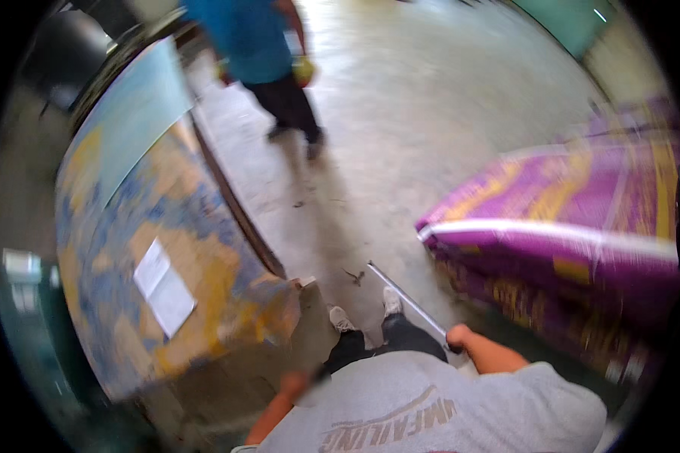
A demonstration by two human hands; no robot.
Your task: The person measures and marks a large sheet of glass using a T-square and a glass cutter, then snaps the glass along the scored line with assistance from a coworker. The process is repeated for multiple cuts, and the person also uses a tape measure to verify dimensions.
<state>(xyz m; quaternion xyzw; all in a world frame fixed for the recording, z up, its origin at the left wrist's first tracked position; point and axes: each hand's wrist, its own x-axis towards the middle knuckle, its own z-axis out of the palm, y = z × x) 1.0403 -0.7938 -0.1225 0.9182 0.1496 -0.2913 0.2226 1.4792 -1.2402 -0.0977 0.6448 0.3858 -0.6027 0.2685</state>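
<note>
My right hand (461, 340) is closed around the near end of a thin metal rod (408, 298). The rod slants forward and left, its far tip over the floor just ahead of my shoes. At my left side, my left hand (295, 385) hangs low by my waist, smeared by motion. Something dark shows beside its fingers, but I cannot make out whether it is held. The nearest thing to that hand is the corner of a paint-stained table (219, 291).
A folded white paper (165, 288) and a pale blue sheet (140, 124) lie on the table. To the right is a bulky stack of purple and yellow sacks (551, 211). Ahead, a person in a blue shirt (253, 45) stands on the concrete floor (431, 98), yellow on both hands.
</note>
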